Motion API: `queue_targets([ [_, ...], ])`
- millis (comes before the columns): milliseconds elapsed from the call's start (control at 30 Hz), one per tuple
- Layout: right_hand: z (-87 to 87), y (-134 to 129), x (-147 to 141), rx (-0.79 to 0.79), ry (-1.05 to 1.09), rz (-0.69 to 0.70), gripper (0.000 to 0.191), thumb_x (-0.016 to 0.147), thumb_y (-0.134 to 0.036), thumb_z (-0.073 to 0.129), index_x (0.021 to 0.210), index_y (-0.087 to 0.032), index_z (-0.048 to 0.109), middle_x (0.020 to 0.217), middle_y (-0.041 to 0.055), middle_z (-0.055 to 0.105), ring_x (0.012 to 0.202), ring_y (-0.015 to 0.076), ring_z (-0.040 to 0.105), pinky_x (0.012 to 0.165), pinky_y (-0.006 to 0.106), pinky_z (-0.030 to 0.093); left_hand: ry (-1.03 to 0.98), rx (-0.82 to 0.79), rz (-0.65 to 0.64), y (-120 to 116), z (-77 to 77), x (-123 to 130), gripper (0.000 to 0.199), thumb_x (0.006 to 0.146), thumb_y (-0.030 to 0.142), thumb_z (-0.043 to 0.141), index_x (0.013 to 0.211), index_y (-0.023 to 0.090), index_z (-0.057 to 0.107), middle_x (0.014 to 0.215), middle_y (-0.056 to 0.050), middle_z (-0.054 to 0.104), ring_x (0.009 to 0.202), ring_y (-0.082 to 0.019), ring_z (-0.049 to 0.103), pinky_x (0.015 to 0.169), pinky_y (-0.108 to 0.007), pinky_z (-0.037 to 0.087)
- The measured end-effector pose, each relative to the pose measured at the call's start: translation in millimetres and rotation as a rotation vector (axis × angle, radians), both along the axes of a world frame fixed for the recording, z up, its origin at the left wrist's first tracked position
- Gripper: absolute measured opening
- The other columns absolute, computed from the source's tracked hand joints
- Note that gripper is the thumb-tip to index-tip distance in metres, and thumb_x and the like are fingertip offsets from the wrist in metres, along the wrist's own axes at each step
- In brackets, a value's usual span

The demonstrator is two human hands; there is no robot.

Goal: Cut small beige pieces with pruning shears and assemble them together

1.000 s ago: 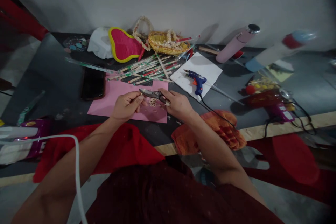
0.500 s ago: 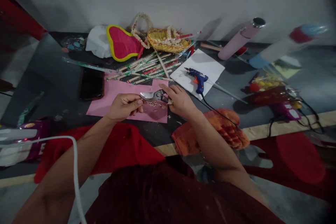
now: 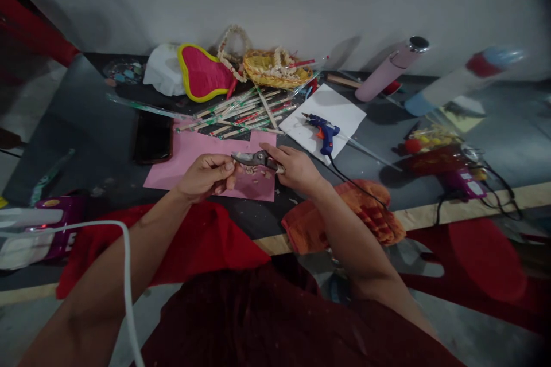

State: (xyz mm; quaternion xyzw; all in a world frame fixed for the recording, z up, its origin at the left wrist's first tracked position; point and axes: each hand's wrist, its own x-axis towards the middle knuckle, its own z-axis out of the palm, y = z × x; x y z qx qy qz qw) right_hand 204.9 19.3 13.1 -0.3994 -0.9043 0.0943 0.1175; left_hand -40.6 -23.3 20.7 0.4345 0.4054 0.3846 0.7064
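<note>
My right hand [image 3: 297, 168] is wrapped round the handles of a pair of pruning shears [image 3: 257, 157], whose blades point left. At the blade tips, my left hand [image 3: 209, 175] is closed in a pinch on something too small to make out. Both hands are over a pink sheet of paper [image 3: 189, 146] on the dark table. Small pale cut pieces [image 3: 266, 174] lie scattered on the paper beneath the shears. Just beyond the paper is a loose pile of wrapped chopsticks [image 3: 235, 109].
A blue glue gun [image 3: 325, 132] rests on a white square [image 3: 353, 104], its cord trailing toward an orange towel [image 3: 370, 206]. A phone [image 3: 152, 136] lies left of the paper. Behind are a yellow basket [image 3: 258, 71], a pink-and-yellow shape [image 3: 204, 74] and a pink flask [image 3: 387, 74].
The shears' blades have turned slightly and look more closed, close to my left fingertips. Both hands stay nearly in place; the whole view has shifted a little.
</note>
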Motion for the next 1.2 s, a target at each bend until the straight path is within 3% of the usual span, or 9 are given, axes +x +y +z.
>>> queue_targets([
  [200, 3.8, -5.0, -5.1, -0.016, -0.082, -0.136, 0.056, 0.087, -0.032, 0.050, 0.140, -0.022, 0.038, 0.108, 0.0092, 0.063, 0.094, 0.0221, 0.059, 0.078, 0.028, 0.044, 0.226, 0.260, 0.216, 1.2, -3.4, 8.4, 0.032, 0.080, 0.043, 0.061, 0.082, 0.012, 0.066, 0.058, -0.003, 0.062, 0.038, -0.004, 0.045, 0.036, -0.015, 0.035],
  [333, 3.1, -5.4, -7.8, 0.015, -0.110, -0.163, 0.054, 0.088, -0.030, 0.048, 0.140, -0.022, 0.038, 0.103, 0.0093, 0.062, 0.092, 0.0231, 0.058, 0.078, 0.030, 0.044, 0.418, 0.423, 0.253, 0.6, -5.5, 9.9, 0.025, 0.084, 0.037, 0.057, 0.079, 0.013, 0.065, 0.063, -0.003, 0.065, 0.041, -0.004, 0.049, 0.041, -0.015, 0.039],
  [467, -0.3, -0.5, -5.3, 0.049, -0.091, -0.093, 0.060, 0.086, -0.027, 0.050, 0.142, -0.018, 0.033, 0.113, 0.0133, 0.057, 0.102, 0.0260, 0.053, 0.088, 0.036, 0.042, 0.353, 0.359, 0.206, 0.4, -3.2, 8.2, 0.027, 0.082, 0.038, 0.057, 0.080, 0.013, 0.065, 0.061, -0.002, 0.065, 0.036, -0.003, 0.044, 0.036, -0.015, 0.034],
  [700, -3.1, 2.5, -1.8, 0.019, -0.019, 0.013, 0.064, 0.084, -0.026, 0.051, 0.144, -0.018, 0.029, 0.115, 0.0134, 0.055, 0.104, 0.0261, 0.051, 0.090, 0.039, 0.042, 0.119, 0.083, -0.030, 0.3, 1.5, 1.5, 0.041, 0.073, 0.053, 0.066, 0.076, 0.012, 0.066, 0.051, -0.002, 0.061, 0.030, -0.003, 0.037, 0.030, -0.015, 0.024],
  [1033, 3.8, -6.5, -6.1, -0.012, -0.075, -0.081, 0.051, 0.088, -0.030, 0.048, 0.138, -0.024, 0.039, 0.106, 0.0082, 0.063, 0.093, 0.0209, 0.059, 0.079, 0.028, 0.043, 0.130, 0.099, 0.073, 2.6, -4.0, 0.9, 0.036, 0.075, 0.049, 0.065, 0.076, 0.013, 0.065, 0.048, 0.001, 0.058, 0.030, -0.002, 0.034, 0.030, -0.015, 0.021],
  [1200, 4.7, -6.3, -8.2, -0.026, -0.096, -0.140, 0.052, 0.087, -0.028, 0.050, 0.137, -0.022, 0.039, 0.105, 0.0087, 0.062, 0.093, 0.0221, 0.058, 0.078, 0.029, 0.043, 0.258, 0.282, 0.236, 3.1, -7.5, 11.3, 0.032, 0.081, 0.045, 0.060, 0.078, 0.013, 0.063, 0.061, -0.002, 0.065, 0.038, -0.003, 0.042, 0.037, -0.016, 0.032],
])
